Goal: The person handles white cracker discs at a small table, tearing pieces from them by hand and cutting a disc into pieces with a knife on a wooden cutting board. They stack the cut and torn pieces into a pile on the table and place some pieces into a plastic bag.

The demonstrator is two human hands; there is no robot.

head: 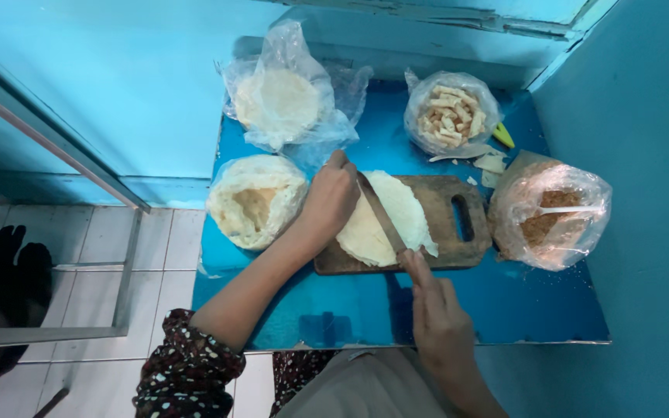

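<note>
Blue walls are enclosing a glossy blue desk point(505, 310). Nearest, the right hand point(439, 321) is gripping a knife point(381, 213); the left hand point(331, 197) is curling closed, pressing its tip onto a thin, floppy, tearable white sheet point(392, 220) lying on the wooden board point(443, 255). Beyond, four clear plastic bags are sitting unlabelled.

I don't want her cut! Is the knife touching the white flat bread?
Touching. In the head view the knife, held by the right hand, lies straight across the flat bread on the cutting board; no gap shows.
</note>
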